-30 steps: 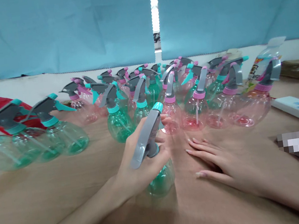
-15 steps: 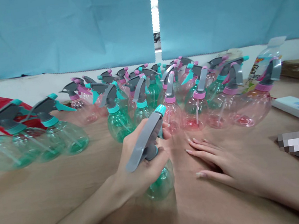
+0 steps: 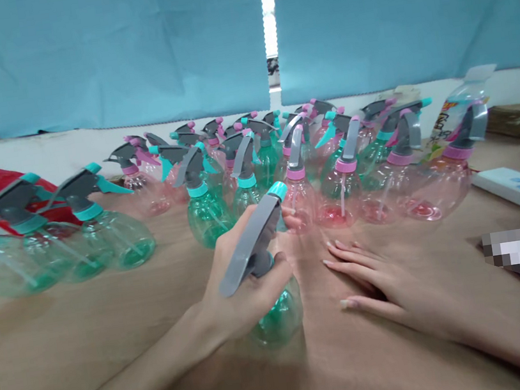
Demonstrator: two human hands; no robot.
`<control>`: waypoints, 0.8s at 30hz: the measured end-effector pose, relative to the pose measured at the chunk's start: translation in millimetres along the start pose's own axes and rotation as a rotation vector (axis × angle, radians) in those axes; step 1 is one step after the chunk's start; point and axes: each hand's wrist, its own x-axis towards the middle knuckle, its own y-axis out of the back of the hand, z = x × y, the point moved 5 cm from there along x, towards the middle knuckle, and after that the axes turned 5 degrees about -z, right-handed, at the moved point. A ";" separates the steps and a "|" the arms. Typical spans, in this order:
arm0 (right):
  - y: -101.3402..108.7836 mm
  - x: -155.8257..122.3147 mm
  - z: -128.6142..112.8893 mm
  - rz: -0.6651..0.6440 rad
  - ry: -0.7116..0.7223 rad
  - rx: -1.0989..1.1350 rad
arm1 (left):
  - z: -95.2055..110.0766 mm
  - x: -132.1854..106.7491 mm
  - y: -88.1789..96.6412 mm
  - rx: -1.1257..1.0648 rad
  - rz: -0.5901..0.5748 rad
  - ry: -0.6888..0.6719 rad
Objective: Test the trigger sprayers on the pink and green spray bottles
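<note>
The sprayer [image 3: 261, 264] mid-frame's see-through green with a grey head [image 3: 250, 238] and teal tip [image 3: 278, 190], front bottles [image 3: 332, 207] right of centre are kinda pinkish, and the sheet [image 3: 100, 56] up top's plain blue.

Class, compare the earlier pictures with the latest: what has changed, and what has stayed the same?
Only a slight change: since the first picture, the grey spray head in the left hand has shifted, its rear end now a little farther left, with the green bottle below it. Nothing was newly grasped or released. The right hand and the other spray bottles look unmoved.
</note>
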 end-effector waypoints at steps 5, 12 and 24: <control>-0.3 -1.1 0.5 -0.003 -0.009 0.013 | -5.0 -2.3 -0.1 0.040 0.038 0.040; -1.7 0.8 1.7 -0.025 -0.008 -0.049 | -7.8 -2.6 -3.0 -0.021 0.029 0.066; -3.1 -0.3 2.5 -0.022 -0.010 -0.056 | -6.6 -0.8 -2.7 0.030 0.061 0.041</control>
